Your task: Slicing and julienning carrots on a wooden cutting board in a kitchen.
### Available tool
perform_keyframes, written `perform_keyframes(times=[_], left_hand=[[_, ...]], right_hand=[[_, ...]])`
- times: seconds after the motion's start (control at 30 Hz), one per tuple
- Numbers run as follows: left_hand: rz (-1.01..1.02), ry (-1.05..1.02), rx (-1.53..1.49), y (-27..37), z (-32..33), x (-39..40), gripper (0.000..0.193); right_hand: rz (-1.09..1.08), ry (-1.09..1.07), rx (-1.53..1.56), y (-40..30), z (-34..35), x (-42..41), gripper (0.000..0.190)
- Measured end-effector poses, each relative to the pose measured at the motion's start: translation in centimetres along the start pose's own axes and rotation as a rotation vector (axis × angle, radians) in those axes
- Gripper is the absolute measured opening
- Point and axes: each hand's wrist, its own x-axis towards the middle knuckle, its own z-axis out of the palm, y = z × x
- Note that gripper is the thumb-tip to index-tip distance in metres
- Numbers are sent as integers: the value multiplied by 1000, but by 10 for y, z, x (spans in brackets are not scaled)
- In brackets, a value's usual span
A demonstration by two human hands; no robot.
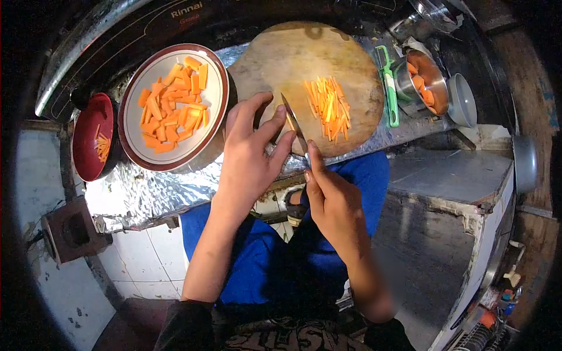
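My right hand (336,199) grips a small kitchen knife (296,127), its blade pointing up and left over the round wooden cutting board (281,57). Beside the blade, the fingertips of my left hand (252,145) press on a carrot piece (290,122), mostly hidden by the fingers and knife. A pile of thin carrot strips (329,107) lies on the board to the right of the knife. To the left, a white plate with a brown rim (131,145) holds many chunky carrot sticks (169,109). A green peeler (390,87) lies at the board's right edge.
At far left, a red bowl (83,140) holds a few carrot strips. Right of the peeler stand a metal pot (439,83) with carrot pieces and a grey bowl (463,101). Foil (153,197) covers the counter's front left. A gas stove (158,26) is behind the plate.
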Motion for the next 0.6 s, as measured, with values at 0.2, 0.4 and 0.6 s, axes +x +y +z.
perform_keyframes(times=[0.2,0.4,0.6], left_hand=[[27,11,-17,-2,-1,2,25],[43,4,-7,1,-5,5,19],[40,-52,19,1,-5,5,24]], right_hand=[[1,-26,-80,-5,-3,4,57],[31,2,-63,-7,3,2,52],[118,-69,-93,-15,-1,11,50]])
